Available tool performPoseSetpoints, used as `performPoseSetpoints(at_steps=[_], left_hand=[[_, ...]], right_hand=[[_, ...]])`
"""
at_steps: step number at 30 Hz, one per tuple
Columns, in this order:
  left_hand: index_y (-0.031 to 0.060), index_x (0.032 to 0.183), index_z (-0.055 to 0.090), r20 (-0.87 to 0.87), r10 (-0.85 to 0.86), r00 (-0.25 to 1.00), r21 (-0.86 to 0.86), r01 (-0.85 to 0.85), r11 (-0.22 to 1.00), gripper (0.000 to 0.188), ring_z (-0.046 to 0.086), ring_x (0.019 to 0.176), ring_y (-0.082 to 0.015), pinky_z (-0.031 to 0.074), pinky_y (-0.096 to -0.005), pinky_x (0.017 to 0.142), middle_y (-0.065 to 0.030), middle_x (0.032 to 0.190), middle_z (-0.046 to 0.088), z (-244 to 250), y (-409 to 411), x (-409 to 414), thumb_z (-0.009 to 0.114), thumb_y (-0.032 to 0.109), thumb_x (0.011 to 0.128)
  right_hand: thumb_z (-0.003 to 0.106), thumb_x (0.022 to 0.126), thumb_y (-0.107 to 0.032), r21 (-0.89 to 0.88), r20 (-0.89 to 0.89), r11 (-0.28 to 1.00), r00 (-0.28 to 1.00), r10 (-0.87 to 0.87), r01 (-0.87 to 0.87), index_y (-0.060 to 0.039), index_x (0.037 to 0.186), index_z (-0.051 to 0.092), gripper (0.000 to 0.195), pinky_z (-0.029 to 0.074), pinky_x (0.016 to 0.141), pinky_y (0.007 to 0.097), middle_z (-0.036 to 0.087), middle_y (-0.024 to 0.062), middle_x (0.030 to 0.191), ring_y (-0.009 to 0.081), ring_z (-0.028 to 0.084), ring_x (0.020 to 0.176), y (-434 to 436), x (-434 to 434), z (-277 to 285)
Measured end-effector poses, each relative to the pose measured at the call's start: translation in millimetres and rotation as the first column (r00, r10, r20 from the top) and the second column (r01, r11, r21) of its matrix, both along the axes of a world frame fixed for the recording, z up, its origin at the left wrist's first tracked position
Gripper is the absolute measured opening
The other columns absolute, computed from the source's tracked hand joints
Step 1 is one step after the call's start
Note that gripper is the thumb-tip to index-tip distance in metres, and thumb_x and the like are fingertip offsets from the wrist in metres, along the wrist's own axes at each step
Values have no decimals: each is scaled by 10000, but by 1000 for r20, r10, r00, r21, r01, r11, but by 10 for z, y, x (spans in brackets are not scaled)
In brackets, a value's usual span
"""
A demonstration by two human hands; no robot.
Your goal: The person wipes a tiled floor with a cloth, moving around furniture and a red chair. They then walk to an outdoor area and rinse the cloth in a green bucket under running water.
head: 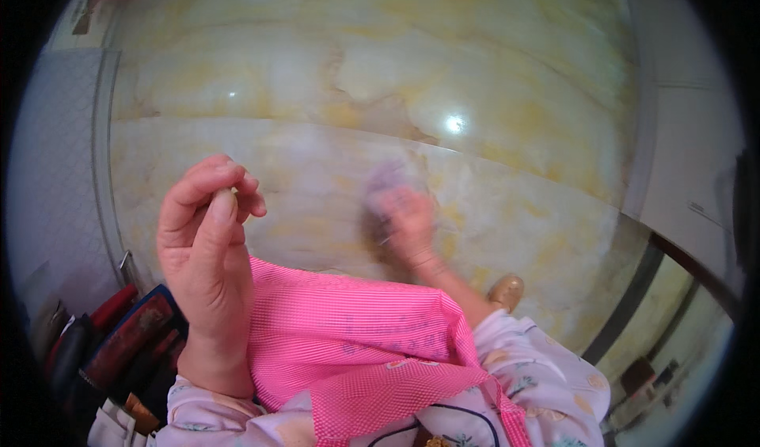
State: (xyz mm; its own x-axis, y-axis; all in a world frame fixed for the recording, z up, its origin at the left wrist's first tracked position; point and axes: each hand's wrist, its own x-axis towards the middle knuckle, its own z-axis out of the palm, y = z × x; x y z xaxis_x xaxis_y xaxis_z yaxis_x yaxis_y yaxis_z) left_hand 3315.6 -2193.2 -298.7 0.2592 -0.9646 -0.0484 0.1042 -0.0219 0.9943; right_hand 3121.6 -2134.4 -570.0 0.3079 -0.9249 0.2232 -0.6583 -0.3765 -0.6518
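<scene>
My left hand [208, 239] is raised at the left, its thumb and fingertips pinched together around a tiny pale bit [234, 190] too small to identify. Lower and to the right, my right hand [407, 221] is blurred over the floor, gripping a bunched, purplish, see-through item [386, 180] that could be a cloth or thin plastic. A pink checked apron [350, 328] with printed writing spreads over my lap between both arms.
Below lies a glossy marbled tile floor [285, 73]. Dark and red items [127, 334], seemingly shoes or bags, crowd the lower left beside a pale panel [59, 168]. A brown shoe tip [506, 292] shows beyond my right forearm. White panels [683, 138] stand at the right.
</scene>
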Motion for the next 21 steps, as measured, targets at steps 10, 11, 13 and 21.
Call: performPoseSetpoints(at_steps=[10, 11, 13, 21], left_hand=[[6, 1070, 570, -6, 319, 948, -10, -319, 948, 193, 543, 898, -164, 454, -301, 734, -99, 1113, 546, 141, 232, 163, 495, 21, 894], [5, 1070, 569, -22, 314, 949, 4, -314, 949, 192, 546, 897, -165, 456, -302, 734, -100, 1114, 546, 146, 230, 130, 496, 19, 892], [0, 1054, 575, -50, 269, 962, -9, -269, 963, 185, 555, 896, -169, 463, -303, 734, -103, 1118, 545, 119, 220, 75, 508, 6, 882], [1, 1029, 594, -117, 232, 966, 48, -228, 973, 169, 564, 865, -164, 465, -298, 725, -84, 1094, 555, 140, 259, 105, 524, 0, 875]], right_hand=[[556, 752, -168, 12, -210, 807, 788, 579, -590, -266, 1120, 549, 381, 439, 771, 401, 491, 41, 1217, 247, 497, 1048, -551, 1204, -374], [576, 730, -132, -13, -188, 883, 869, 459, -469, -260, 1100, 564, 391, 441, 781, 406, 523, 42, 1176, 250, 529, 990, -853, 1102, -392], [572, 718, -94, -82, -189, 977, 966, 177, -195, -237, 1031, 576, 345, 458, 759, 424, 565, 50, 1095, 275, 557, 936, -1477, 726, -390], [660, 664, -87, -202, -317, 820, 757, -572, 535, -234, 1280, 506, 652, 383, 950, 451, 459, 145, 1308, 329, 462, 1139, -1481, -2010, -584]])
